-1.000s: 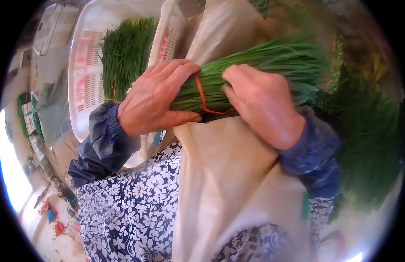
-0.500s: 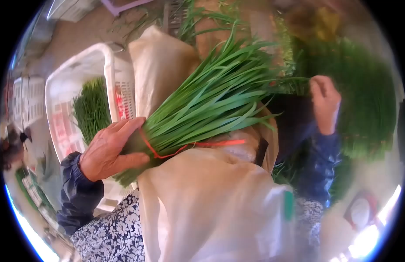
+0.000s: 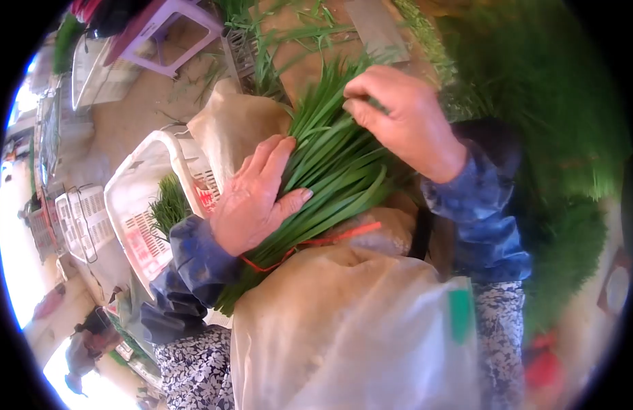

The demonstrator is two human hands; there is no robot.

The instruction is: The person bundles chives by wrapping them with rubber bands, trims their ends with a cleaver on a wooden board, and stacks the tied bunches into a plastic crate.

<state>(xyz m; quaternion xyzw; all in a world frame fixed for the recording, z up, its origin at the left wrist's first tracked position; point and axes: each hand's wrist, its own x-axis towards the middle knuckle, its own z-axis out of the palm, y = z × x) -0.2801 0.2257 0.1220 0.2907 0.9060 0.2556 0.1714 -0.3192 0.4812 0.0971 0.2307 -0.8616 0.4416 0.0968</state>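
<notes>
A bunch of long green garlic chives lies slantwise over my lap, its leaf tips pointing away from me. Around its lower part runs a red tie, with a loose red end on the cloth. My left hand rests on the leaves above the tie, fingers stretched and thumb apart. Over the tips, my right hand is closed in a pinch. Green shows in the gap behind its thumb, but what the fingertips hold is hidden. A pale cloth apron covers my lap under the bunch.
To the left stands a white plastic basket holding more chives. A large blurred mass of greens fills the right side. Farther off are a purple stool, loose leaves and a white crate.
My right hand has come in from the right to the leaf tips. My left hand has slid up the bunch from beside the tie to above it. The view has shifted.
</notes>
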